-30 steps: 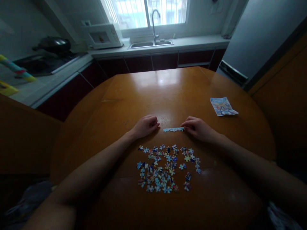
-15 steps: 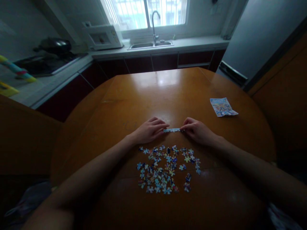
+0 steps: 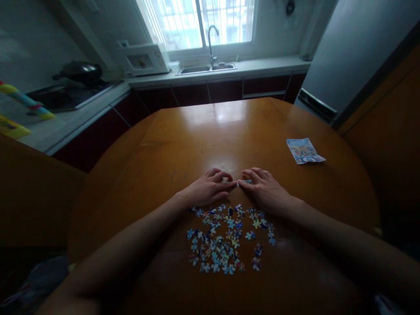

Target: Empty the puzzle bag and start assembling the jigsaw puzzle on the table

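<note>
A narrow pale-blue strip of joined jigsaw pieces lies on the wooden table, mostly covered by my fingers. My left hand is at its left end, index finger pressed against it and the other fingers curled. From the right, my right hand has its thumb and fingers closed about the strip, its fingertips almost meeting those of the left. Just nearer to me lies a spread of loose jigsaw pieces, blue, white, yellow and dark, some of them overlapping.
A creased printed picture sheet lies to the right on the oval wooden table. Beyond the table are a counter with a sink, a microwave and a stove with a dark wok. A fridge stands at right.
My hands have come closer together over the strip, hiding more of it. The right hand has shifted left along it. The view has tilted slightly upward.
</note>
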A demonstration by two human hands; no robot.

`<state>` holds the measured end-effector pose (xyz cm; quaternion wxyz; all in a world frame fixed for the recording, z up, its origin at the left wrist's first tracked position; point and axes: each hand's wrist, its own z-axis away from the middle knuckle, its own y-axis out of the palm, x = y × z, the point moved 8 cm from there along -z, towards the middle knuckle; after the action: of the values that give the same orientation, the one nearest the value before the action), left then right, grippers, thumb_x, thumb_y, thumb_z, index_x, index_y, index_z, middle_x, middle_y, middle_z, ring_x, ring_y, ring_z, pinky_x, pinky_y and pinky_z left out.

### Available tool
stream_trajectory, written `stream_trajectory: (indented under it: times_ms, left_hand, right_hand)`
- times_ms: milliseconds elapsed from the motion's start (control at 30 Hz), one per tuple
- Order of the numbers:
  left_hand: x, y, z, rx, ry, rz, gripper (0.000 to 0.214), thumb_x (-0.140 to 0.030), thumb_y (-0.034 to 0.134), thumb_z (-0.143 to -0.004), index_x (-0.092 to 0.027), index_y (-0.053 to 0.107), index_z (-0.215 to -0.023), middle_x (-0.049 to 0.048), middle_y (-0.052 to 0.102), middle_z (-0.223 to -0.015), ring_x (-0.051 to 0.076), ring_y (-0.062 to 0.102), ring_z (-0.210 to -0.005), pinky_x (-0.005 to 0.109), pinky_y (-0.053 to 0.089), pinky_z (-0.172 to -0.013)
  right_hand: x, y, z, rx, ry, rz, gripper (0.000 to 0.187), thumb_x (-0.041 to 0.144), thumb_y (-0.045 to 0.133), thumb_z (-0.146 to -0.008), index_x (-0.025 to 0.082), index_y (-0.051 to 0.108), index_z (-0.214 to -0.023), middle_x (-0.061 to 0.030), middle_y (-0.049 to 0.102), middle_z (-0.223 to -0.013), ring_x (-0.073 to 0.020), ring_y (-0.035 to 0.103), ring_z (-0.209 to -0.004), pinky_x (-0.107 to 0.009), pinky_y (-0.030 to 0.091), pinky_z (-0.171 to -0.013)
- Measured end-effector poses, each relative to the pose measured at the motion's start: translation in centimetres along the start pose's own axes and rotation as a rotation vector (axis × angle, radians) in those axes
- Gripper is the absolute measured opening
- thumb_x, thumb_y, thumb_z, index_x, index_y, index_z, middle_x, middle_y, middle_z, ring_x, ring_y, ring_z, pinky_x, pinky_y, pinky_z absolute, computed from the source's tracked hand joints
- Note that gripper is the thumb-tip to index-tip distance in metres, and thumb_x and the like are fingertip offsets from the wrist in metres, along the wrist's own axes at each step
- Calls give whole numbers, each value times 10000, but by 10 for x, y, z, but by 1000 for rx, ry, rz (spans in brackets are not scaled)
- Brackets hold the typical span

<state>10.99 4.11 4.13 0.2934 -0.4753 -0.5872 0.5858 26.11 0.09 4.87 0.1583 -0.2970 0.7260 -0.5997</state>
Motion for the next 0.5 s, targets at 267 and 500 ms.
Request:
stream_trajectory:
  times_ms: [267, 500]
  left_hand:
    - [13, -9, 12, -44, -11, 54, 422, -410, 572, -1008, -361, 568, -1427, 77, 611, -1307, 272, 497, -1181, 468, 433, -1068]
    - [32, -14, 15, -156, -78, 262, 273, -395, 674, -955, -300, 721, -1207, 69, 676, -1144, 223, 578, -1081, 401, 487, -974]
  right_hand:
    - [-20, -12, 5, 0, 37, -57, 283, 171, 570, -960, 253, 752, -1161, -116, 644, -1331, -328, 525, -1275, -499, 461, -1042]
    - [-53, -10, 2, -27, 180, -273, 178, 213, 617, -942, 246, 791, -952, -98, 707, -1022, -250, 613, -990, -393, 524, -853]
